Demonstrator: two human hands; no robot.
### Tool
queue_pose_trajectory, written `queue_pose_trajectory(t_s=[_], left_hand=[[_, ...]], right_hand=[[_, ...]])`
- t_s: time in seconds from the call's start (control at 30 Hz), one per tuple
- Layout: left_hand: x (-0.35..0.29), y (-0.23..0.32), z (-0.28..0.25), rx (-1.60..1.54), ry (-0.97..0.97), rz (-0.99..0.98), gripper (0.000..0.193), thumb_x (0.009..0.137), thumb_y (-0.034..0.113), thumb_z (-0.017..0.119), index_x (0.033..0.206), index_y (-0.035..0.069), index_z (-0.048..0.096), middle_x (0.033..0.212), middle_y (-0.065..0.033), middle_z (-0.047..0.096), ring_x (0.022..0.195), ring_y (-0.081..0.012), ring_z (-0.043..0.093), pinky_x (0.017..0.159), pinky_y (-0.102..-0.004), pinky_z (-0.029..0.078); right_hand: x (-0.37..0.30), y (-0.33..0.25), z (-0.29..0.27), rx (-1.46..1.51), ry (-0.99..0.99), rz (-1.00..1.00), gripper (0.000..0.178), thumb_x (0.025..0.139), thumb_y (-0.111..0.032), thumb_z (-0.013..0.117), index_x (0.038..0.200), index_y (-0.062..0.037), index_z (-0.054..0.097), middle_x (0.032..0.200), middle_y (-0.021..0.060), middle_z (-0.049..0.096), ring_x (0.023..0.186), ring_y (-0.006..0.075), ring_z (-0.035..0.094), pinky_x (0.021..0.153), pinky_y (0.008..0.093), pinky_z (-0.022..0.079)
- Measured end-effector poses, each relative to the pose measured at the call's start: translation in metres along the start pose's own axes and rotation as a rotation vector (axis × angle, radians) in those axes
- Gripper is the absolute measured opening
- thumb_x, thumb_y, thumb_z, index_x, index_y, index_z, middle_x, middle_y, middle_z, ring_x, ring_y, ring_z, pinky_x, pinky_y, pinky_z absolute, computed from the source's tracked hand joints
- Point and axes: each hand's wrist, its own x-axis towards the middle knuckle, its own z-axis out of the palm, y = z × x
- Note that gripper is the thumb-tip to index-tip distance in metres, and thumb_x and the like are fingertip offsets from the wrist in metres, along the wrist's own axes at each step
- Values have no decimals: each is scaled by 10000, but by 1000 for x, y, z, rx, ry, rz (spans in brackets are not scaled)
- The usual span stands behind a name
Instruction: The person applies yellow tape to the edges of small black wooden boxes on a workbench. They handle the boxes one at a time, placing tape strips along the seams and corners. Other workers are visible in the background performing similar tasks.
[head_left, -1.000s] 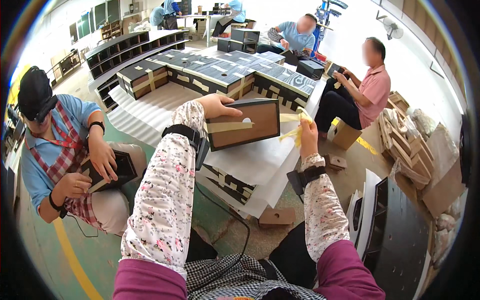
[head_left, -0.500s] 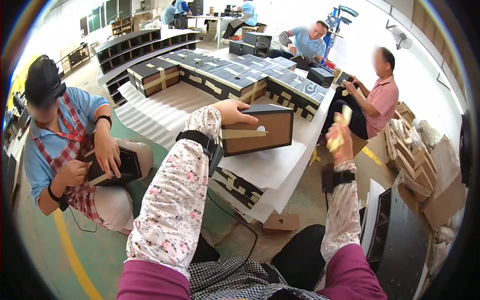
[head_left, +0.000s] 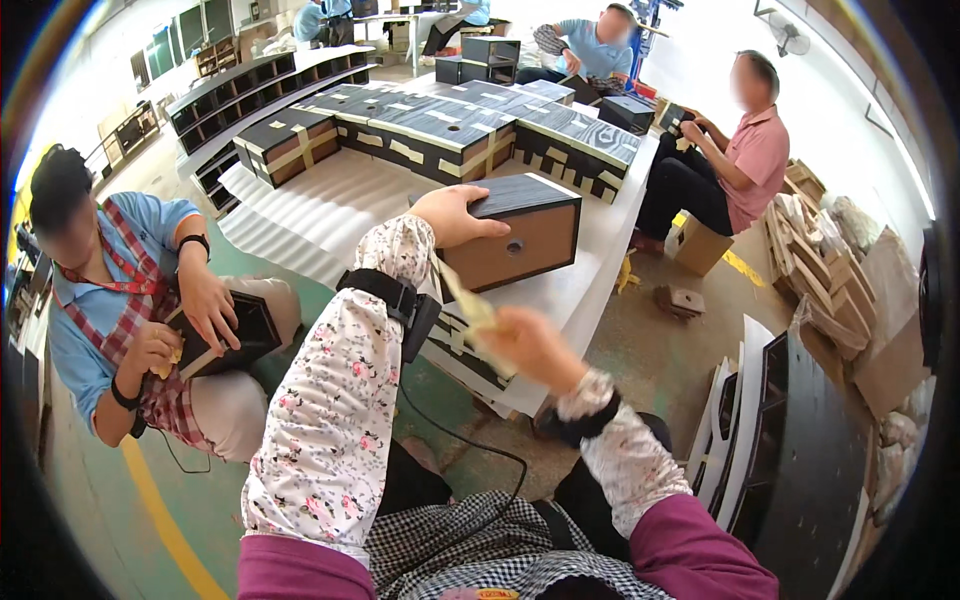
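A small box (head_left: 540, 230) with a dark wood-grain top, black edges and a brown front panel stands tilted on the padded surface before me. One round hole shows in its bare brown panel. My left hand (head_left: 460, 215) grips the box's upper left corner, fingers over the top. In front of the box's lower left side is my right hand (head_left: 535, 348), blurred by motion. Its closed fingers hold a strip of pale yellow masking tape (head_left: 466, 298), which reaches up toward the box's left edge. Whether the strip still sticks there, I cannot tell.
Taped dark boxes (head_left: 420, 120) stand joined in rows beyond, on white foam sheeting (head_left: 290, 225). At left, a co-worker in a checked apron handles a dark box (head_left: 240, 330). Other seated people work at the far side. Dark panels (head_left: 800, 440) lean at right; a cable hangs below my left arm.
My right hand has swung left and down from the far right to the box. The tape strip is gone from the brown panel, and its hole shows dark. My left hand keeps its grip.
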Motion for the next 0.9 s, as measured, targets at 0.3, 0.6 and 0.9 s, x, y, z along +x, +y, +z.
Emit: queue_pose_trajectory(t_s=[0.3,0.6,0.9], left_hand=[[-6,21,46,214,123,96,845,705,593,654,1352,92,445,1437,-91,380,1343,-215,328,1115,-457,198],[-23,22,46,247,210,85,811,729,571,653,1347,86,452,1420,-103,405,1325,-244,354,1121,-426,197],[-20,24,51,267,271,97,774,720,536,673,1325,94,478,1397,-89,437,1292,-244,399,1113,-415,222]], right_hand=[[-75,67,144,-205,-484,-440,197,802,-149,596,937,-17,540,734,162,595,684,323,639,614,392,530],[-55,-12,-28,181,-355,-16,417,844,-354,639,1030,15,586,951,120,584,865,232,576,774,322,472],[-31,31,-68,342,-40,179,258,895,-283,634,808,-45,583,719,-15,597,654,42,551,579,205,442]])
